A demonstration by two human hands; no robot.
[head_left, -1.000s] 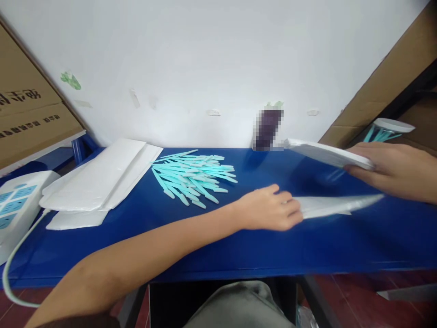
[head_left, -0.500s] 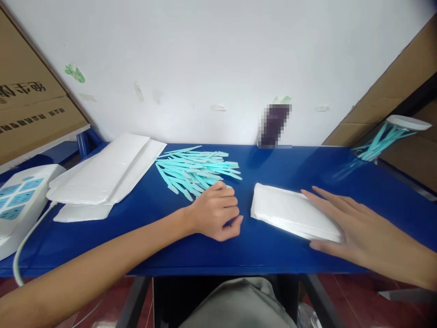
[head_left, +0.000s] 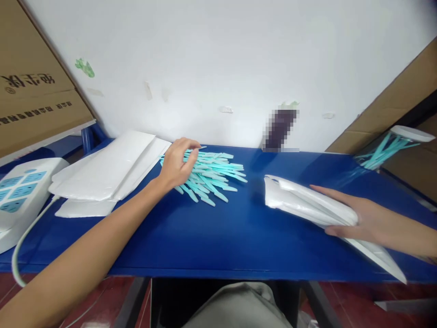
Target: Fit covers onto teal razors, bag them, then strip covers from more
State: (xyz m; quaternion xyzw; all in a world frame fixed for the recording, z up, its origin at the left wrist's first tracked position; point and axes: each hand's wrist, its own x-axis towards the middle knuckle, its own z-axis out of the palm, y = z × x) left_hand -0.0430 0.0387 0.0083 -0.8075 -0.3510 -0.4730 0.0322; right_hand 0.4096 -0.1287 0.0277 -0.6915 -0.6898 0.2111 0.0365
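Observation:
My left hand (head_left: 179,161) is over the left side of a pile of thin turquoise plastic sticks with flat, pale ends (head_left: 215,175). Its thumb stands apart from the index finger, and no stick shows in its grasp. At the right, my right hand (head_left: 362,218) wraps round a white padded envelope (head_left: 303,200), thumb on the near side and fingers on the far side. The envelope is tilted, its left end mouth slightly parted, and a loose flap reaches down to the right. What is inside it is hidden.
More white envelopes (head_left: 102,168) lie stacked at the left, beside a white power strip (head_left: 23,196) with its cable. A clear jar (head_left: 382,155) of turquoise sticks stands at the far right of the blue table (head_left: 211,241). Cardboard boxes (head_left: 37,91) flank the wall.
My left hand has moved left and away from me, from a curled fist beside the pile to over it. My right hand has taken hold of the envelope and tilted it up, its flap showing.

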